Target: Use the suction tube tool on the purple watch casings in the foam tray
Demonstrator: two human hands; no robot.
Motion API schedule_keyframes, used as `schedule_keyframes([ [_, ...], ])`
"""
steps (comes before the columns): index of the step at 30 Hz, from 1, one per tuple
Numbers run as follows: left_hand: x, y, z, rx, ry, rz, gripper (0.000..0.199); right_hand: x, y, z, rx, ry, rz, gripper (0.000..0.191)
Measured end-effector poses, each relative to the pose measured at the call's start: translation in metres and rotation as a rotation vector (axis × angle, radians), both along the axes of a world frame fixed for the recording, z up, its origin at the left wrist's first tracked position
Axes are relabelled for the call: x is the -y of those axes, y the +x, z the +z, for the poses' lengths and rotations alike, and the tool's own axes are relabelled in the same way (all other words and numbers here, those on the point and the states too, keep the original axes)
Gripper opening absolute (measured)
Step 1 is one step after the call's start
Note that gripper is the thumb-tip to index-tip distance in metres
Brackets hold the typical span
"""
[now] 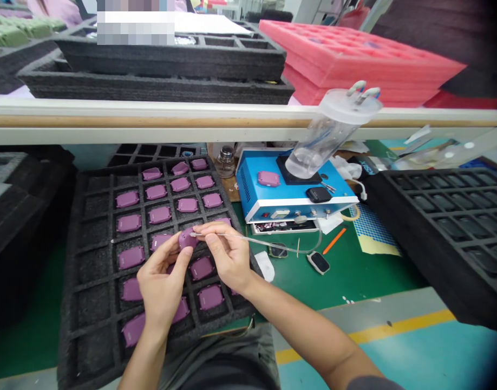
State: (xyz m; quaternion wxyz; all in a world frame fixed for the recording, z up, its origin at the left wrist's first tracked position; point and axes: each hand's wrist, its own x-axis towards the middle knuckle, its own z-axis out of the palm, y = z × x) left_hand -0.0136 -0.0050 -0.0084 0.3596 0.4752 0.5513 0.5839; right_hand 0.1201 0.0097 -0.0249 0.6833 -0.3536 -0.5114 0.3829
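Observation:
My left hand (pixel 161 279) is closed around a purple watch case (pixel 187 239), holding it tilted up above the tray. In my right hand (pixel 231 254) is the end of a thin clear tube (pixel 273 245), pinched between thumb and fingers, with its narrow tip at the watch case. Whether the tip touches the case is too small to tell. The tube curves away to the right toward a blue bench unit (pixel 252 187). Beneath both hands lies a black foam tray (pixel 92 309), with more purple cases in many of its compartments.
A clear cylinder (pixel 319 141) leans on the blue unit, beside another purple case (pixel 268 178). Two watches, one a pale watch (pixel 318 262), and an orange stick (pixel 334 241) lie on the green mat. Another black tray (pixel 447 216) stands right. Overhead, a shelf (pixel 232 116) holds foam trays.

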Motion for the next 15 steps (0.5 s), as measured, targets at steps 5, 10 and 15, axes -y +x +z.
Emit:
schedule_keyframes([
  [5,-0.0002,0.0000,0.0002,0.005,-0.002,-0.008,0.037,0.0009,-0.0003,0.0003,-0.009,0.012,0.006,0.017],
  [10,0.0000,-0.0004,0.0009,0.006,-0.005,-0.013,0.037,0.0010,0.0006,0.0005,0.009,0.013,0.000,0.015],
  [15,0.0001,-0.0001,-0.0006,0.018,-0.018,-0.014,0.039,0.0022,0.0011,-0.0012,-0.013,0.005,0.017,0.014],
])
